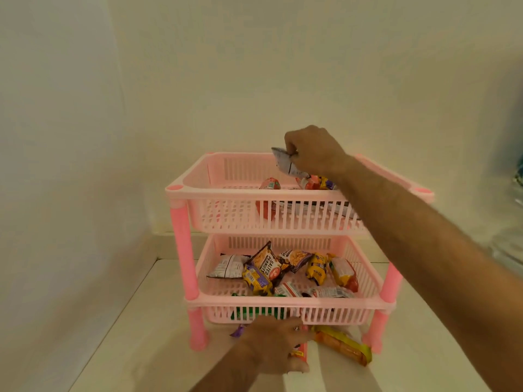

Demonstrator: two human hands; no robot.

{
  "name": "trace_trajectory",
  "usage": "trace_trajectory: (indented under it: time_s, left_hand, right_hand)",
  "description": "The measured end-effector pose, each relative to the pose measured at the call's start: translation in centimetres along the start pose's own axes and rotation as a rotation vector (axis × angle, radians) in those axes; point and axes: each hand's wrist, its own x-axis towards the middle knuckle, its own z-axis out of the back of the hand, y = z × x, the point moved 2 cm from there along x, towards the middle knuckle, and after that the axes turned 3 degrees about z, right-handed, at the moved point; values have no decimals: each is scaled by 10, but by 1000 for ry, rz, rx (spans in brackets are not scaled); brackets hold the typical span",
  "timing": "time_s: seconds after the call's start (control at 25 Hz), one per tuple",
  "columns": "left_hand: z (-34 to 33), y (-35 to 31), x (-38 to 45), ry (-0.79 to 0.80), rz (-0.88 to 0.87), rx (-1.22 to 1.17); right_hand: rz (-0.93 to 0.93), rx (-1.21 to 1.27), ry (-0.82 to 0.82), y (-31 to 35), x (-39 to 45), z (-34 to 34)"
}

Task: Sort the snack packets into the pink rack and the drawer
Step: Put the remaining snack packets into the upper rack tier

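Note:
A pink two-tier rack [181,190] stands on a white surface. My right hand [314,151] reaches over the top basket and pinches a silver packet [285,162] above a few red and purple packets [314,182] lying there. The lower basket [285,302] holds several packets, among them salted peanuts [264,263] and yellow ones [318,268]. My left hand [274,345] lies in front of the rack's base, gripping a red-and-yellow packet [300,353]. Beside it lies an orange-yellow packet [343,345]. A purple packet [237,331] peeks out left of that hand.
Cream walls close in behind and on the left. The white surface [135,335] has a step up behind the rack. Something bluish and clear shows at the far right edge [518,176]. No drawer is in view.

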Motion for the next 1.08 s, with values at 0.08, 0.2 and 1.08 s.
trace_trajectory:
  time_s: [0.08, 0.2, 1.08]
  left_hand:
    - [-3, -4, 2, 54, -2, 30]
    - [-9, -2, 2, 76, 16, 49]
    - [59, -7, -33, -773, 62, -1165]
  right_hand:
    - [26, -23, 98, 3, -1, -10]
    - [-35, 6, 308, -1, -3, -20]
    - [281, 649, -259, 36, -72, 57]
